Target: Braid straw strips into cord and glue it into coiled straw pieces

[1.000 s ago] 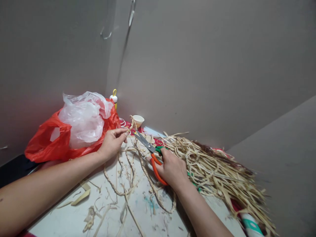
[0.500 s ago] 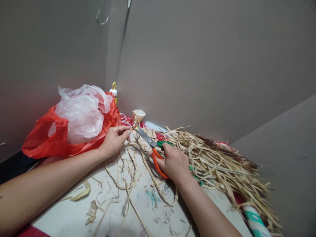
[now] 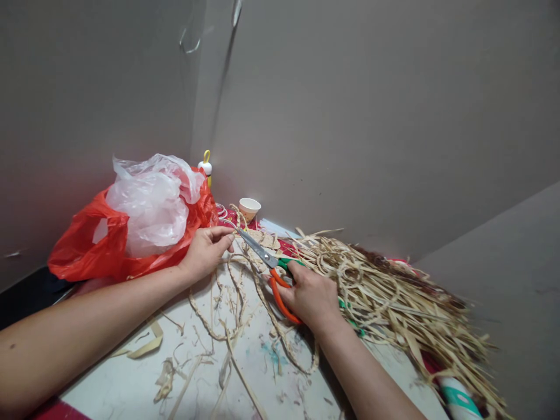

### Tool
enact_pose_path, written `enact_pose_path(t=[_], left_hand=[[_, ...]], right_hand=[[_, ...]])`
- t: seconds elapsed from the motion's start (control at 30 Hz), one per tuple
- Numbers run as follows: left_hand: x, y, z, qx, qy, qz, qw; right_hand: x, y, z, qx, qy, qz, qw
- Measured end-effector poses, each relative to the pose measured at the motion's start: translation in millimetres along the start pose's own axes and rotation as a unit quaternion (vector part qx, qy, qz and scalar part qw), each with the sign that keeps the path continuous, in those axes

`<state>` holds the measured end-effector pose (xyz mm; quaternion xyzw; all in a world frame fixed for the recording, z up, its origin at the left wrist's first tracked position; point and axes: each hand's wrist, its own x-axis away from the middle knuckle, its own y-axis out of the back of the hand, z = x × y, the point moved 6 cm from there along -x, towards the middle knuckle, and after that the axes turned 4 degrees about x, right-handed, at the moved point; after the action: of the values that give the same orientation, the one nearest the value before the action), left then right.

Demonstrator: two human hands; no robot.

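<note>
My right hand grips a pair of scissors with one orange and one green handle. Their blades look closed, and the tips lie beside the fingers of my left hand. That hand is closed in a pinch on a braided straw cord, of which a short end stands up past the fingertips. More of the braided cord trails in loops over the white tabletop between my forearms. The exact spot between blades and cord is too small to make out.
A red plastic bag holding crumpled clear plastic stands at the left. Behind are a paper cup and a yellow-topped bottle. A heap of dry straw covers the right side, near a green-and-white roll. Straw scraps litter the table.
The scissor blades, spread apart before, have come together at the left fingertips. The whole view has shifted slightly, with things appearing a little further right and lower.
</note>
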<state>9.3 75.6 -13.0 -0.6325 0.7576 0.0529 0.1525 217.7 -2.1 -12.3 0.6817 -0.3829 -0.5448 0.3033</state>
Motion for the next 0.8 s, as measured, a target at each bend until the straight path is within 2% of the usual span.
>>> enact_pose_path(t=[0.4, 0.63, 0.73, 0.8], left_hand=[[-0.1, 1.2, 2.5, 0.017, 0.016, -0.018, 1.000], [0.1, 0.9, 1.9, 0.021, 0.030, -0.014, 0.999], [1.0, -0.8, 1.1, 0.030, 0.032, -0.005, 0.999], [1.8, -3.2, 1.5, 0.035, 0.028, 0.007, 0.999]], right_hand=[[-0.6, -0.2, 0.6, -0.014, -0.006, -0.009, 1.000], [0.9, -2.0, 0.1, -0.082, -0.041, 0.005, 0.996], [1.8, -4.3, -10.8, -0.199, -0.119, -0.004, 0.973], [1.3, -3.3, -18.5, -0.317, -0.175, -0.018, 0.932]])
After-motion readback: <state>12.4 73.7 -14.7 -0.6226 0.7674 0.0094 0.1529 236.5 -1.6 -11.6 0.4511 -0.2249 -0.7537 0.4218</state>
